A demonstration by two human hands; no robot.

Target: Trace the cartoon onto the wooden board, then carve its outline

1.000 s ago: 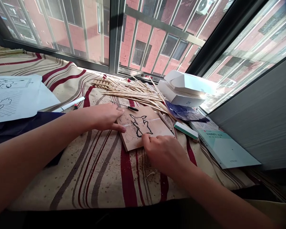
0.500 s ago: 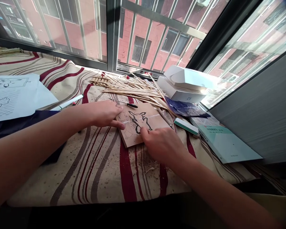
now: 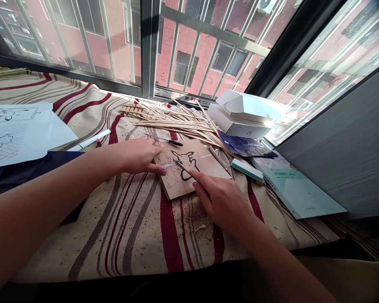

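A square brown wooden board (image 3: 205,167) lies on a striped cloth. On it are a pencilled animal drawing and bold black outlines. My left hand (image 3: 142,155) holds the board's left edge, its thumb on the near side and fingers farther back. In the closed fingers of my right hand (image 3: 222,200) is a slim dark pointed tool (image 3: 189,171), its tip over the black outlines; its exact kind is unclear. A thin metal tool with a black handle (image 3: 176,143) lies across the board's far edge. Beside the right edge rests a brown pen-like stick (image 3: 219,156).
Behind the board is a pile of thin wooden sticks (image 3: 177,120), near a white box (image 3: 243,118). A green-and-white block (image 3: 246,169) and a pale book (image 3: 303,191) are at right. Drawn sheets (image 3: 22,134) lie left. Crumbs dot the striped cloth (image 3: 139,248).
My right hand has shifted slightly right and down, uncovering more of the black outlines and the slim tool. My left hand stays on the board's edge. The view has tilted a little.
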